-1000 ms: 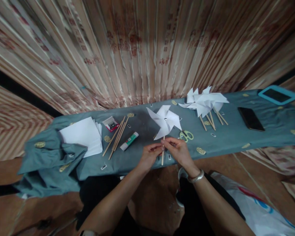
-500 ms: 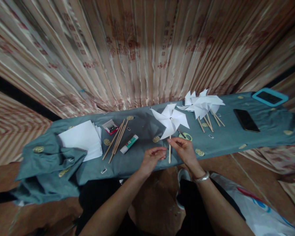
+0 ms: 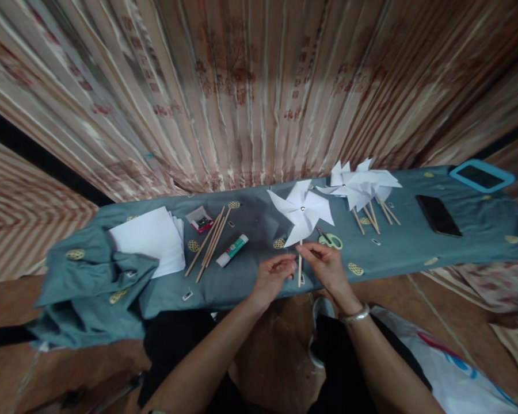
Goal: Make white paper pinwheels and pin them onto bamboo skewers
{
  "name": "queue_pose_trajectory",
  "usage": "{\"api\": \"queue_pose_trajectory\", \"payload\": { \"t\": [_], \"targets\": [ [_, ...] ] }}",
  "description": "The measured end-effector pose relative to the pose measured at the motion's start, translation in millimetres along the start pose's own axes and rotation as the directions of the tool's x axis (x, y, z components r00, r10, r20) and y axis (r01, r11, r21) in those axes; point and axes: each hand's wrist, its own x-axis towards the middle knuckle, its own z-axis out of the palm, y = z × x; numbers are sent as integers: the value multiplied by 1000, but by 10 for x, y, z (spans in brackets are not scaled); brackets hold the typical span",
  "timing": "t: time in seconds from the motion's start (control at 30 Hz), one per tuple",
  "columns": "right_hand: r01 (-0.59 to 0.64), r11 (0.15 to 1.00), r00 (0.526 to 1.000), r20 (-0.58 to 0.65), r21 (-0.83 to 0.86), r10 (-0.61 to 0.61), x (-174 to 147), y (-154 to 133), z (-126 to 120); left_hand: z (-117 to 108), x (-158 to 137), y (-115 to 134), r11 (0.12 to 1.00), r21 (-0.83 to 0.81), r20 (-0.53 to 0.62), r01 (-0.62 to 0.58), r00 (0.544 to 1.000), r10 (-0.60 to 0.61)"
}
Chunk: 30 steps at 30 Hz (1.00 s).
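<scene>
A white paper pinwheel [image 3: 303, 209] on a thin wooden stick stands over the middle of the table, a small metal pin at its centre. My right hand [image 3: 326, 265] pinches the stick just under the paper blades. Beside the lower stick is my left hand [image 3: 271, 277], its fingers curled together; whether they touch the stick or hold anything small is hidden. Scissors with pale green handles [image 3: 330, 240] lie just behind my right hand. To the left are a glue stick [image 3: 232, 250], several loose wooden sticks [image 3: 210, 241] and a small open box [image 3: 199, 220] of dark pins.
A stack of white paper [image 3: 149, 238] lies at the left of the cloth-covered table [image 3: 250, 282]. Several finished pinwheels [image 3: 362, 185] are piled at the back right, near a black phone [image 3: 438, 215] and a blue-framed device [image 3: 482, 175]. A curtain [image 3: 259, 92] hangs behind.
The whole view has shifted slightly, so the table things sit a little farther right. My left hand has come closer to the stick; my right hand keeps its pinch.
</scene>
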Motion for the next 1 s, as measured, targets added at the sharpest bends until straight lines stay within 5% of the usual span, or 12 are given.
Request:
{"api": "queue_pose_trajectory", "payload": {
  "t": [1.0],
  "targets": [
    [-44,993,987,160,110,25,76,-200,145,-61,16,162,991,109,-46,-77,996,83]
  ]
}}
